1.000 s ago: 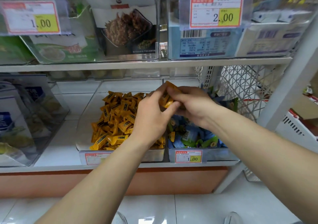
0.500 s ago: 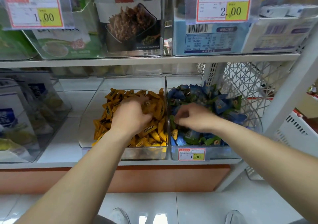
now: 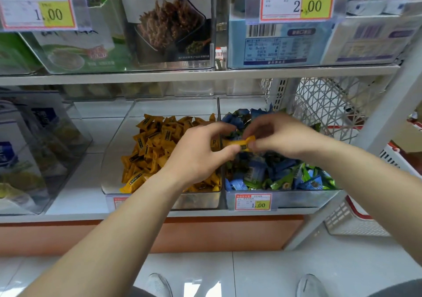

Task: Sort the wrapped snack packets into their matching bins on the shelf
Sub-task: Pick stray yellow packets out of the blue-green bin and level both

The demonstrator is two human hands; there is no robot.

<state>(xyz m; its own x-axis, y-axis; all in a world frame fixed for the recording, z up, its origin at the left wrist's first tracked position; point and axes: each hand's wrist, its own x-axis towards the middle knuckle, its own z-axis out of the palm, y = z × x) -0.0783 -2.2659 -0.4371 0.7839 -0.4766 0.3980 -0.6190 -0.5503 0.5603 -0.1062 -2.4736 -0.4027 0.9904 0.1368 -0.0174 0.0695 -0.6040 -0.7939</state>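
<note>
Two clear bins stand side by side on the lower shelf. The left bin (image 3: 118, 141) holds a heap of yellow packets (image 3: 155, 146). The right bin (image 3: 283, 197) holds blue and green packets (image 3: 274, 173). Above the wall between them, a single yellow packet (image 3: 239, 142) is pinched from both ends. My left hand (image 3: 198, 157) grips its left end with thumb and fingers. My right hand (image 3: 280, 136) pinches its right end over the blue and green heap.
An upper shelf (image 3: 205, 75) carries clear bins of bagged and boxed snacks with price tags. Another clear bin (image 3: 45, 150) with blue and white packs stands at the left. A white wire basket (image 3: 328, 109) and a slanted shelf post (image 3: 383, 123) are at the right.
Half a second ago each hand was down in its own bin. Both hands have risen and met over the divider, now holding one yellow packet between them.
</note>
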